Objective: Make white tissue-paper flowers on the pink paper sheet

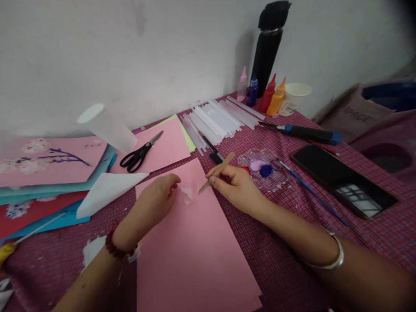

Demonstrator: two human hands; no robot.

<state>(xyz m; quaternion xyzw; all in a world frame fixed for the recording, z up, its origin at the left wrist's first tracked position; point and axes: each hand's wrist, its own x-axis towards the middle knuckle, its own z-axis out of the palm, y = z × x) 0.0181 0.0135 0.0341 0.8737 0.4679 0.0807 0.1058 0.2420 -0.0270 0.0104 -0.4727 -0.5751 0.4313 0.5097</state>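
Head view, the only one. My right hand (238, 187) has a flat tan wooden stick (224, 165) pinched between thumb and fingers, no slack; its lower end slants down to the left, its other end pokes up past my fingers toward the far right. Can't tell if the tip touches paper. My left hand (157, 192) is half curled, fingertips just beside a small, thin, irregular white scrap (187, 195); thumb mostly hidden, so can't tell how closed that grip is or if it has hold of anything.

Scrap lies on the far part of a large rectangular pink paper sheet (188, 258), between fingertips and stick tip. Step in hand, my guess: working the scrap on the sheet with the stick. Next move seems to call for a light, steady stick and left fingers keeping the scrap from shifting; thin stuff, could crumple or stick to me.

Pose: both forearms come in from the near side, left and right, wrists low, hands facing each other. Right of the sheet: clear plastic scalloped paint palette (279, 177). Far left: black-handled scissors (139, 155).
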